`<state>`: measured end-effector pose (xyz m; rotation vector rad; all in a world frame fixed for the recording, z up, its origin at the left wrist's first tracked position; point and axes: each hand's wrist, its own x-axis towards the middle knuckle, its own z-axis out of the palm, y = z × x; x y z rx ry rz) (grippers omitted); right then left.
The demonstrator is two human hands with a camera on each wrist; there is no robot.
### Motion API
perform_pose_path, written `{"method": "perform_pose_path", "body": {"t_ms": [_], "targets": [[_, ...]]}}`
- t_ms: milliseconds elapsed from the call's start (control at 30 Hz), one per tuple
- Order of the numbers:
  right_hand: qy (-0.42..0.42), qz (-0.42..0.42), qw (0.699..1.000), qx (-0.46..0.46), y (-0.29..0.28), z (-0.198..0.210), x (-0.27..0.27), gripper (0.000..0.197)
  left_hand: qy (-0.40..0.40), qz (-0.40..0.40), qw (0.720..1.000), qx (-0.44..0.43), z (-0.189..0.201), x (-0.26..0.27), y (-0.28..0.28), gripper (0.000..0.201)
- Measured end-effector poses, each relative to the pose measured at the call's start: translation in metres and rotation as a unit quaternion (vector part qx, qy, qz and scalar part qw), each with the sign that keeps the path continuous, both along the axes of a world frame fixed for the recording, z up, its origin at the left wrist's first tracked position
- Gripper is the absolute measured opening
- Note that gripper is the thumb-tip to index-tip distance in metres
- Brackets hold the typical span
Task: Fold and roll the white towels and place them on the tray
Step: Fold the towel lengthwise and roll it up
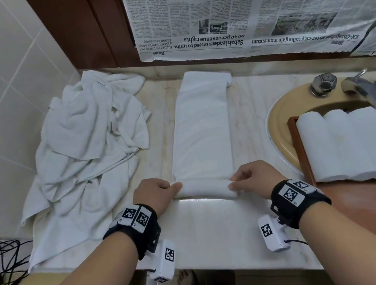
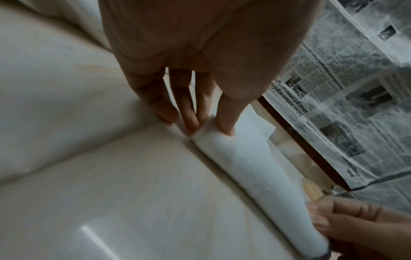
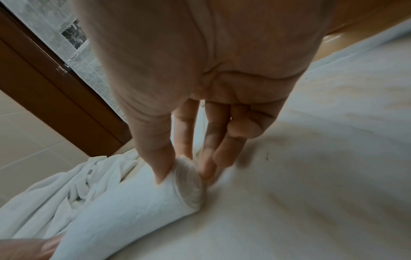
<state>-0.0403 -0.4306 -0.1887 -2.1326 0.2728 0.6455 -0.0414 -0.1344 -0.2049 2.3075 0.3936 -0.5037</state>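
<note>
A white towel (image 1: 201,130), folded into a long strip, lies on the marble counter and runs away from me. Its near end is rolled into a thin cylinder (image 2: 249,168). My left hand (image 1: 162,191) pinches the roll's left end, thumb on top and fingers behind (image 2: 224,123). My right hand (image 1: 244,180) pinches the right end (image 3: 189,181) the same way. At the right, a wooden tray (image 1: 303,155) across the sink holds several rolled white towels (image 1: 356,146).
A heap of loose white towels (image 1: 87,144) covers the counter's left side. The yellow sink (image 1: 278,122) with chrome taps (image 1: 359,86) is at the right. Newspaper (image 1: 245,3) hangs on the back wall. Black cables (image 1: 5,260) lie at the far left.
</note>
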Motion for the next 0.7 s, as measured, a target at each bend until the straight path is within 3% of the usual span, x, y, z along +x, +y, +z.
{"method": "perform_pose_path", "body": {"t_ms": [133,300,367,500,700], "targets": [[-0.019,0.01,0.999,-0.041,0.001,-0.001,-0.008,0.016,-0.062,0.029,0.997,-0.02,0.01,-0.003,-0.011,0.015],[-0.077,-0.016,0.996,-0.042,0.009,-0.001,-0.028,0.02,-0.105,-0.032,0.993,0.032,0.013,-0.009,-0.014,0.006],[-0.106,-0.029,0.993,-0.032,0.013,0.0,-0.035,0.019,-0.125,-0.057,0.989,0.063,0.011,-0.01,-0.014,0.008],[-0.14,0.021,0.985,-0.097,0.018,-0.004,-0.041,0.007,-0.147,-0.094,0.981,0.082,0.006,-0.012,-0.011,0.02],[-0.24,0.07,0.955,-0.162,0.022,-0.019,-0.059,0.034,-0.229,-0.2,0.938,0.165,-0.003,-0.026,-0.003,0.04]]}}
